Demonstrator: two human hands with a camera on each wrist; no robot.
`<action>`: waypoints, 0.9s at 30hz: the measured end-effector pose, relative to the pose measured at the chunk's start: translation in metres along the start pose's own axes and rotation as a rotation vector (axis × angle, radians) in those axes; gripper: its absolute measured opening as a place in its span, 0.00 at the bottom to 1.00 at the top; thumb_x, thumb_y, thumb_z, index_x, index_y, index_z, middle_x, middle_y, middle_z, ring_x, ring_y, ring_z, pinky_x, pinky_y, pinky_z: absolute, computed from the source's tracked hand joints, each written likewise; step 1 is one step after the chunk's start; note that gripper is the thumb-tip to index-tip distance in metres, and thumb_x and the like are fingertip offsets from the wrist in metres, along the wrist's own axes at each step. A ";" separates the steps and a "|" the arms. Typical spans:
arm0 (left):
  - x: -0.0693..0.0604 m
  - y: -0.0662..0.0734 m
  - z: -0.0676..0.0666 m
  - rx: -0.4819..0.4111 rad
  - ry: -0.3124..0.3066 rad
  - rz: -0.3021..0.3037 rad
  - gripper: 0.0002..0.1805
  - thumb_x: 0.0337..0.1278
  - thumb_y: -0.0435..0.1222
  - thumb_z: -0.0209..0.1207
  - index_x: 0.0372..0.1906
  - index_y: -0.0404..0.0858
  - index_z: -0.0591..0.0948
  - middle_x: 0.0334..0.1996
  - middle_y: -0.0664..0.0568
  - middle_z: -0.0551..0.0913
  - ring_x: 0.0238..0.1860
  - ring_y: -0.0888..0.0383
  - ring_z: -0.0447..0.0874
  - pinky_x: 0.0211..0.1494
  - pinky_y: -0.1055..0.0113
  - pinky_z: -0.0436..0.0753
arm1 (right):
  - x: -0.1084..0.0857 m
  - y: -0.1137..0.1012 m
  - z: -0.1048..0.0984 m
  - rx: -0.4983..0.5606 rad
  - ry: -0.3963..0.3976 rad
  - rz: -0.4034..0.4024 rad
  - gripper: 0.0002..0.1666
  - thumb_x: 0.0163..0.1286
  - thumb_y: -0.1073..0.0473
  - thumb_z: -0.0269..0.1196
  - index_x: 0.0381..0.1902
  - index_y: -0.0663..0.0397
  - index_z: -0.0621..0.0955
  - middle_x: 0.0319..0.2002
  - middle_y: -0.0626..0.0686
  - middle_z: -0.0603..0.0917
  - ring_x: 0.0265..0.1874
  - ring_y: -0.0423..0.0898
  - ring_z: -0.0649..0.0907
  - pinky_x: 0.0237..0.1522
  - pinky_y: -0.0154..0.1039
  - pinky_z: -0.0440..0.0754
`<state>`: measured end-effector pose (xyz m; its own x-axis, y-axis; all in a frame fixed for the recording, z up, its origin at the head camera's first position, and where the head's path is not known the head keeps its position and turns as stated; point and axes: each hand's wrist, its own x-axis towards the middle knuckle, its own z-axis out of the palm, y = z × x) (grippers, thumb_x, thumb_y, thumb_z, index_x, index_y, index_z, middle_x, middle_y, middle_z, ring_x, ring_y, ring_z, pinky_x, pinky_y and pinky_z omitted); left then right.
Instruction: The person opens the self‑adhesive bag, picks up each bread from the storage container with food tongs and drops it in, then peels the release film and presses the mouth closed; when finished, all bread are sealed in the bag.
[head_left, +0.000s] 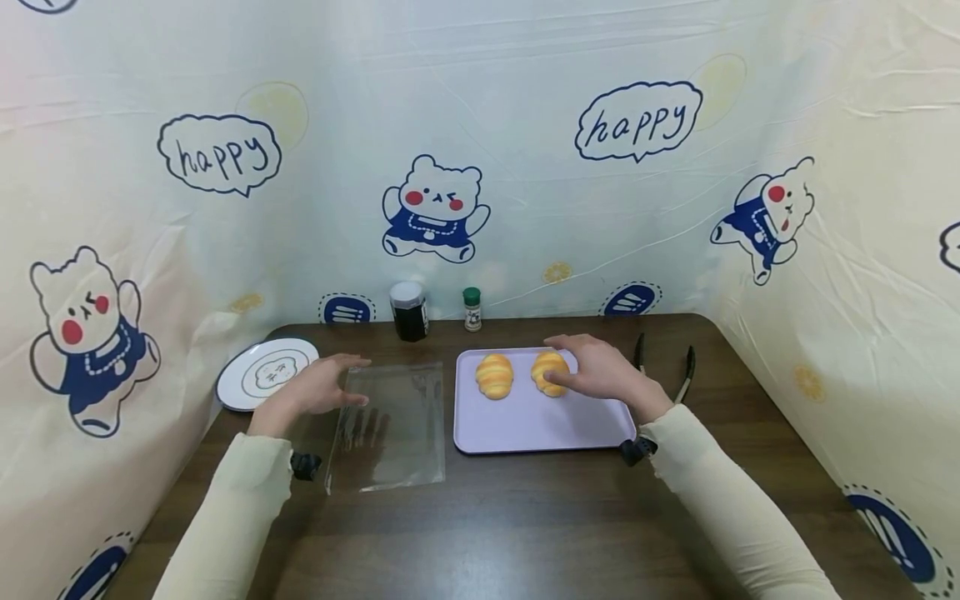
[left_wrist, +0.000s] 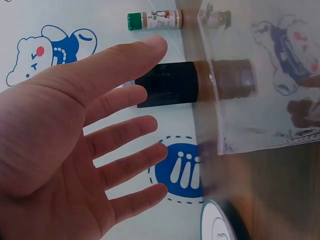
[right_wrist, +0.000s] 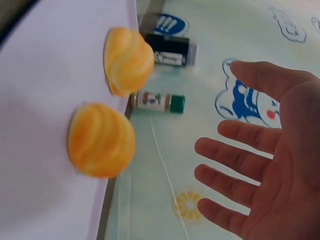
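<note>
Two yellow-striped bread rolls, one on the left [head_left: 494,377] and one on the right [right_wrist: 101,140], lie on a lilac tray [head_left: 543,429]. My right hand [head_left: 603,371] hovers by the right roll, overlapping its edge in the head view; the right wrist view shows its fingers [right_wrist: 232,150] spread and holding nothing. Left of the tray, a clear plastic bag [head_left: 397,429] lies flat on the table. Above the bag's left edge is my left hand [head_left: 315,387], its fingers spread and empty in the left wrist view.
A white plate [head_left: 255,375] sits at the back left. Along the back edge stand a dark jar with a pale lid [head_left: 409,312] and a small green-capped bottle [head_left: 472,310]. Black-handled tongs [head_left: 686,371] lie right of the tray, partly behind my right forearm. Printed cloth [head_left: 525,233] surrounds the table.
</note>
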<state>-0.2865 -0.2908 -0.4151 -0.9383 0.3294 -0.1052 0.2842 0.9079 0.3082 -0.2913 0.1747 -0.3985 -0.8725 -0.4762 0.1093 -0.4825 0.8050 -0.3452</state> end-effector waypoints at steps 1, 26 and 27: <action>0.000 -0.001 0.001 -0.003 -0.001 -0.001 0.40 0.54 0.45 0.70 0.71 0.37 0.71 0.71 0.34 0.69 0.71 0.33 0.66 0.70 0.36 0.67 | 0.001 -0.003 0.002 0.002 -0.003 -0.002 0.37 0.66 0.38 0.64 0.68 0.49 0.74 0.62 0.56 0.81 0.61 0.56 0.80 0.60 0.57 0.79; 0.000 -0.019 0.023 0.005 -0.040 0.026 0.38 0.53 0.43 0.71 0.69 0.35 0.73 0.69 0.34 0.72 0.69 0.33 0.69 0.68 0.37 0.70 | 0.034 -0.077 0.072 -0.013 -0.139 -0.174 0.34 0.67 0.38 0.62 0.66 0.46 0.77 0.63 0.49 0.81 0.63 0.47 0.79 0.61 0.48 0.79; 0.000 -0.019 0.024 0.003 -0.039 0.024 0.38 0.53 0.43 0.71 0.68 0.35 0.73 0.69 0.34 0.72 0.69 0.34 0.69 0.68 0.37 0.70 | 0.035 -0.079 0.074 -0.022 -0.141 -0.182 0.34 0.67 0.38 0.62 0.66 0.46 0.77 0.63 0.49 0.81 0.63 0.47 0.79 0.61 0.47 0.80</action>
<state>-0.2873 -0.3021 -0.4442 -0.9227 0.3613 -0.1346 0.3074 0.9001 0.3087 -0.2780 0.0677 -0.4365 -0.7526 -0.6575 0.0354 -0.6336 0.7085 -0.3108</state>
